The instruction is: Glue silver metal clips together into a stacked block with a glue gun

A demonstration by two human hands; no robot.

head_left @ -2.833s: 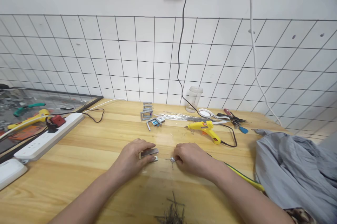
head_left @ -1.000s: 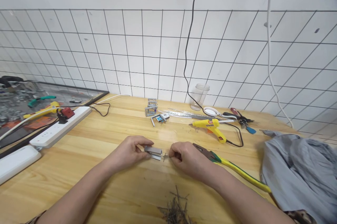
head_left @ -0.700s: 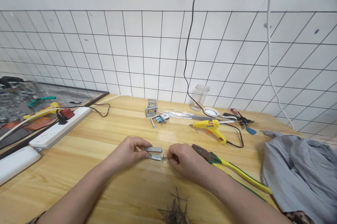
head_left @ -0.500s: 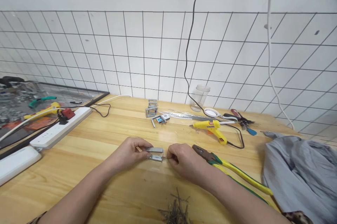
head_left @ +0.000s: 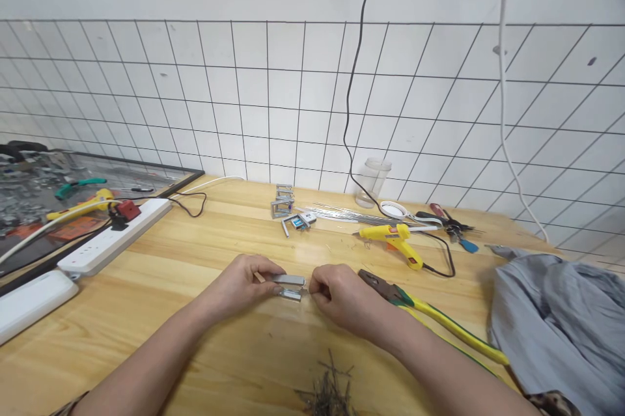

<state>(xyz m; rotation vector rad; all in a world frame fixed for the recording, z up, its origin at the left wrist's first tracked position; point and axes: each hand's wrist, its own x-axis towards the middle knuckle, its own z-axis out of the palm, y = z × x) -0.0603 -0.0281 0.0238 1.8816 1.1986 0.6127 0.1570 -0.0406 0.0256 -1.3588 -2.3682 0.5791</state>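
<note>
My left hand (head_left: pixel 248 282) pinches a small grey metal frame (head_left: pixel 289 280) with two parallel bars, just above the wooden table. Close to the frame's right end is my right hand (head_left: pixel 336 293), its fingers curled together in a pinch. Whatever sits between those fingertips is too small to name. A heap of thin dark metal slivers (head_left: pixel 328 396) lies nearer to me, below the hands. Right behind my right hand rest large pliers (head_left: pixel 390 292) with yellow-green handles, partly covered by my forearm.
Toward the back stand small metal frames (head_left: pixel 282 208), beside thin metal rods (head_left: pixel 342 214) and a clear jar (head_left: pixel 375 181). A yellow glue gun (head_left: pixel 398 240) lies to the right, with grey cloth (head_left: pixel 551 318) beyond. White power strips (head_left: pixel 117 237) border the left.
The view has shifted slightly. My right fingertips have moved very little at the frame's right end; my left hand keeps its hold on the frame.
</note>
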